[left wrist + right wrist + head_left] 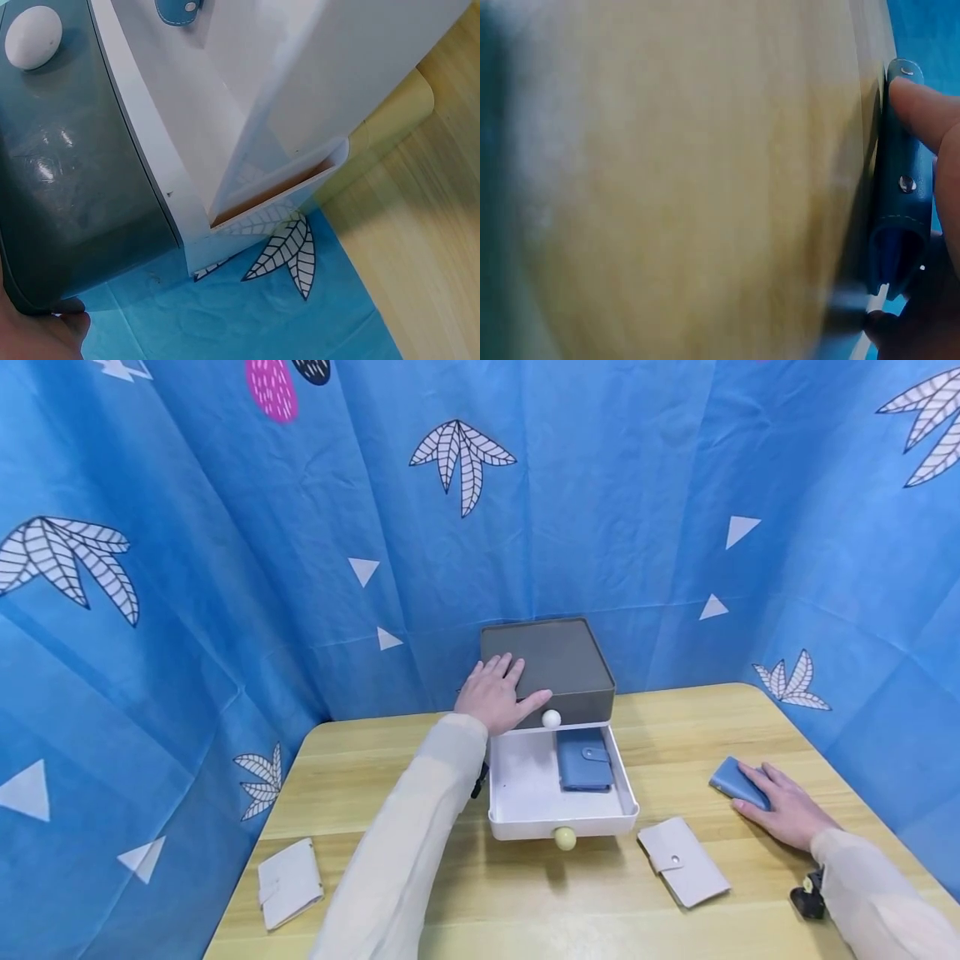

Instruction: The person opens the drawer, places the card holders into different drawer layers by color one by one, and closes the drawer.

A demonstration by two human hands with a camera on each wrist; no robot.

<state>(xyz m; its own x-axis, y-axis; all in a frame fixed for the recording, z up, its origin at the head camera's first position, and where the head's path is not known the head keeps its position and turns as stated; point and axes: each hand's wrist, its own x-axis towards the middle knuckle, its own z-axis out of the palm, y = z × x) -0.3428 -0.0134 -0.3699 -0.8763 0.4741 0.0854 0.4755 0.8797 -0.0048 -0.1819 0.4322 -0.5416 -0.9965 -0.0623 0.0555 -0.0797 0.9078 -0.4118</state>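
My left hand [495,695] rests, fingers spread, on the front left of the grey top of a small drawer box [562,652]. Below it the white lower drawer [517,777], with a yellow knob [565,838], is pulled out. Inside that drawer, toward its right side, lies a blue wallet [583,764] with a snap strap. Over at the right of the table, my right hand [787,810] holds another blue wallet [731,779] at the tabletop. In the right wrist view this wallet [904,157] sits between thumb and fingers, its metal snaps showing.
A pale wallet [686,864] with a snap lies on the wooden table [405,843], right of the drawer. Another white wallet [291,883] lies near the left edge. The upper drawer, with a white knob [551,719], is closed. A blue patterned curtain [600,527] hangs behind.
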